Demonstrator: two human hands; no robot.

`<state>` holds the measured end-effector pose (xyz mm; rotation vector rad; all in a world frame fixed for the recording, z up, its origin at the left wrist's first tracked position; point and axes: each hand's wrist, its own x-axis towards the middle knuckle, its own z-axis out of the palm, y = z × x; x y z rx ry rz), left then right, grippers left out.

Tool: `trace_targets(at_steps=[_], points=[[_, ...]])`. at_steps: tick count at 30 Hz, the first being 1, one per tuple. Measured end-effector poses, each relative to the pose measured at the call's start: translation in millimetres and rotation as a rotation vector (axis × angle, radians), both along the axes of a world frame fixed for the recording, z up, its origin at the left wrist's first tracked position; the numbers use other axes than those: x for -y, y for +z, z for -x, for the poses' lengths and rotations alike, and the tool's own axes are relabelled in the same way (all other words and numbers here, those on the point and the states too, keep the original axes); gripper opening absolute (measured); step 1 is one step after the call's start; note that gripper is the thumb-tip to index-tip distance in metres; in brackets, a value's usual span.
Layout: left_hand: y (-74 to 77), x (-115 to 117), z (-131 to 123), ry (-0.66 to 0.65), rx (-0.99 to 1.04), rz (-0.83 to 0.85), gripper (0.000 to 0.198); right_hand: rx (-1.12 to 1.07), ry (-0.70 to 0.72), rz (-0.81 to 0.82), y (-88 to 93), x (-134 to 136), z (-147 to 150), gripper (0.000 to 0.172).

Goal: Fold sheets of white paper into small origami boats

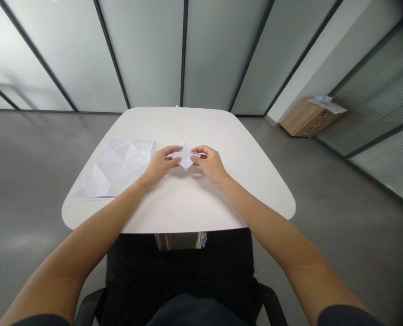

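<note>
A small piece of folded white paper (186,158) is held just above the middle of the table, its pointed corners facing up and down in the view. My left hand (162,162) pinches its left side between thumb and fingers. On the opposite side, my right hand (211,163) grips the paper the same way. Creases run across its face, with a line down the centre. Parts of its left and right corners are hidden behind my fingers.
Creased white sheets (119,165) lie on the left of the white table (187,208), beside my left forearm. Beyond the table stands a frosted glass wall (147,54). A wooden cabinet (306,117) with papers on top is at the far right.
</note>
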<state>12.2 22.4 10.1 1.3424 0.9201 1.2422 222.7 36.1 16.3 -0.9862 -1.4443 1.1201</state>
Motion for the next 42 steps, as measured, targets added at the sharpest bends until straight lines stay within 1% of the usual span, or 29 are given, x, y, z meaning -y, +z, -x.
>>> trace_targets(at_steps=[6,10,13,16,19,22,25,30,34,36,39,42], points=[[-2.5,-1.2,-0.9,-0.007,0.016,-0.011,0.052,-0.028,-0.013,-0.01,0.3,1.8,2.1,0.03],[0.3,2.0,0.7,-0.033,0.041,0.021,0.053,-0.029,-0.009,0.019,0.3,0.7,1.4,0.03],[4.7,3.2,7.1,-0.117,0.048,0.072,0.062,-0.093,0.024,0.084,2.1,-1.6,-2.8,0.027],[7.2,2.7,15.2,-0.195,0.042,0.107,0.07,-0.195,0.124,0.154,3.4,-4.7,-9.7,0.029],[6.9,1.5,20.3,-0.179,0.018,0.078,0.063,-0.216,0.2,0.159,3.7,-5.7,-16.0,0.036],[5.6,0.0,20.6,-0.147,-0.009,0.056,0.053,-0.173,0.201,0.135,4.5,-3.4,-18.6,0.045],[3.9,-2.5,17.8,-0.103,-0.005,0.043,0.045,-0.143,0.188,0.117,6.7,0.2,-17.6,0.047],[0.1,-6.9,13.2,-0.041,-0.002,0.008,0.047,-0.142,0.152,0.121,7.8,2.6,-14.1,0.051],[1.2,-6.0,11.7,-0.069,0.035,-0.001,0.059,-0.11,0.119,0.101,4.5,0.5,-13.5,0.049],[2.5,-4.6,11.2,-0.082,0.04,-0.002,0.063,-0.108,0.102,0.082,3.1,-0.2,-13.8,0.049],[3.5,-3.7,10.9,-0.09,0.037,-0.01,0.061,-0.116,0.094,0.075,2.8,0.1,-14.1,0.054],[2.0,-4.7,11.0,-0.08,0.027,-0.032,0.05,-0.112,0.099,0.062,3.7,1.3,-13.8,0.047]])
